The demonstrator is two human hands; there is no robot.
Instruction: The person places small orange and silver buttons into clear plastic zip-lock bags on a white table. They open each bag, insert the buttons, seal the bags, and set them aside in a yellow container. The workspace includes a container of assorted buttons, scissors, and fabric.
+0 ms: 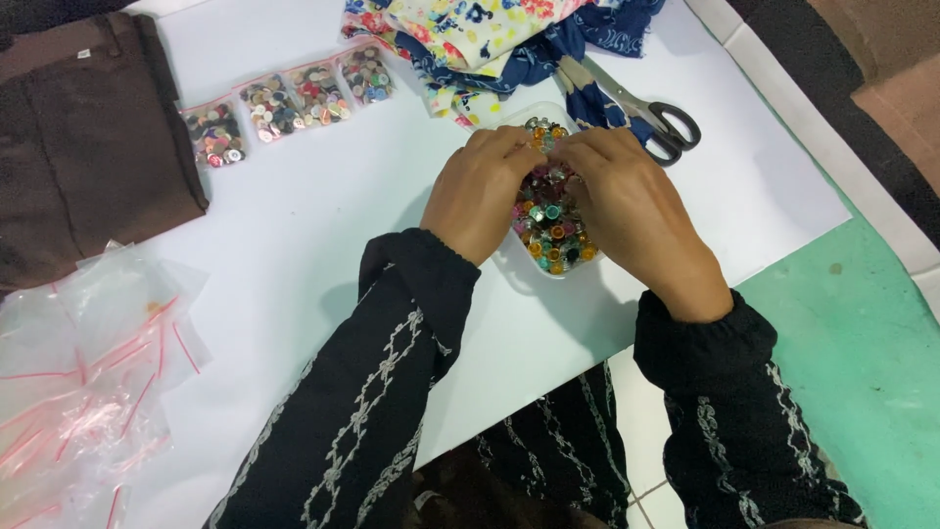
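Note:
A small white tray (524, 263) on the white sheet holds a heap of coloured buttons (551, 227). Both my hands rest over it, side by side. My left hand (482, 189) covers the tray's left part, its fingers curled down into the buttons. My right hand (627, 208) covers the right part, fingertips meeting those of the left near the tray's far end. Whether the fingers pinch a button is hidden. Both arms wear black sleeves with a white pattern.
Several small clear bags of buttons (284, 103) lie in a row at the far left. Scissors (646, 110) lie by flowered cloth (490, 39) behind the tray. Brown folded cloth (83, 147) sits at left, empty zip bags (83, 382) at near left. Green floor (862, 333) is at right.

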